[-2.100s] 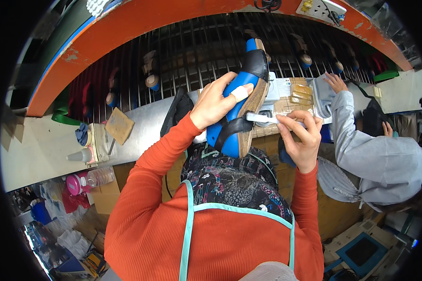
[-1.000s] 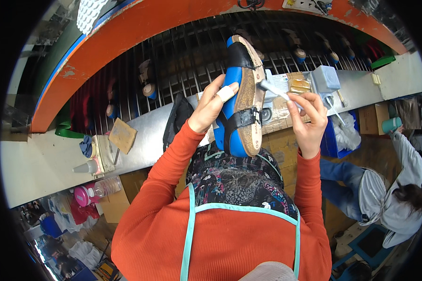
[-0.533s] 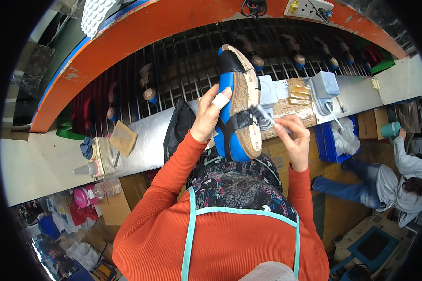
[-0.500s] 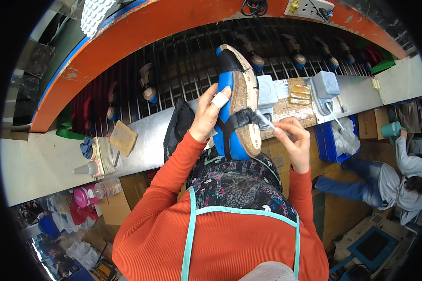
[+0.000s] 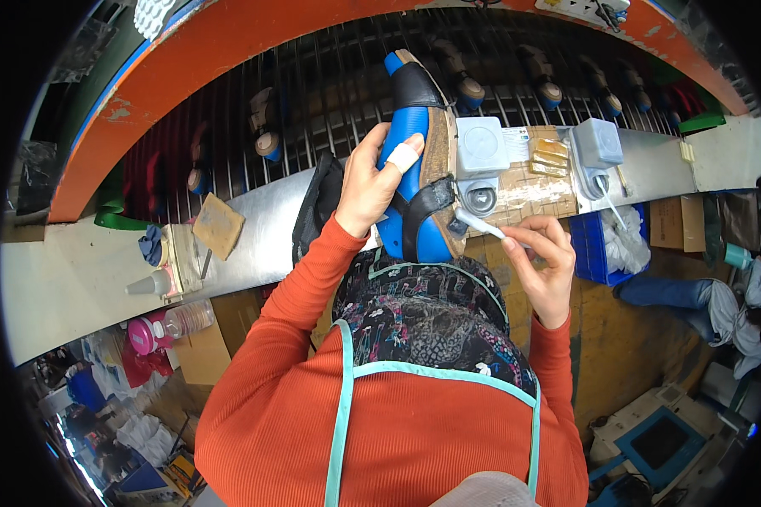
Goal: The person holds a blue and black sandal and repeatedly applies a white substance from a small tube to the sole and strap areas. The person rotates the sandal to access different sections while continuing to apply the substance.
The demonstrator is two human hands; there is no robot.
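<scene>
Mid-frame, left hand (image 5: 370, 184) is gripping the blue sandal (image 5: 414, 160); right hand (image 5: 543, 258) is pinching a small brush (image 5: 480, 225) at its cork edge, so probably midway through.

Blue and black sandal (image 5: 414, 160) with a tan cork edge at upper centre; white brush (image 5: 479, 225) beside it. Orange sleeves (image 5: 296, 296), teal-trimmed apron (image 5: 397, 422) lower centre, dark floral headscarf (image 5: 423, 308). Orange rim (image 5: 228, 51) arcs across the top; pink bottle (image 5: 144, 334) at left.
</scene>
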